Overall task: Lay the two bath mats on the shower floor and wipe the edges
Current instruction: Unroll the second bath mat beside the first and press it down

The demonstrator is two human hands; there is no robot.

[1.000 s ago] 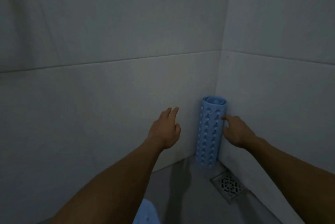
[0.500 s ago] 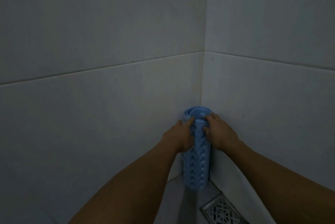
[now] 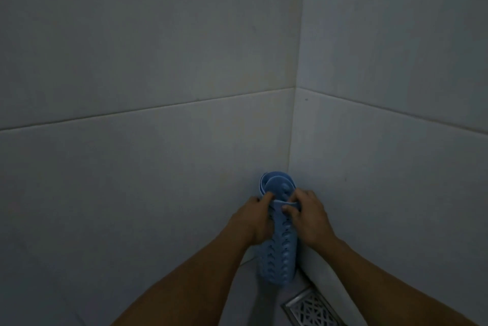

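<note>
A blue perforated bath mat (image 3: 280, 251), rolled into a tube, stands upright in the corner where two tiled walls meet. My left hand (image 3: 253, 220) grips its upper left side and my right hand (image 3: 307, 216) grips its upper right side, fingers curled over the outer flap near the top. The top of the roll has loosened, so an inner coil shows above my fingers. I see only this one mat.
A square metal floor drain (image 3: 311, 310) lies just right of the roll's foot. Pale tiled walls (image 3: 158, 167) close in on the left and right. A strip of grey shower floor (image 3: 248, 296) shows between my forearms. The light is dim.
Both hands went from reaching toward the roll to closing on its top. The outer layer has started to peel away from the inner coil. My view has moved closer and tilted down.
</note>
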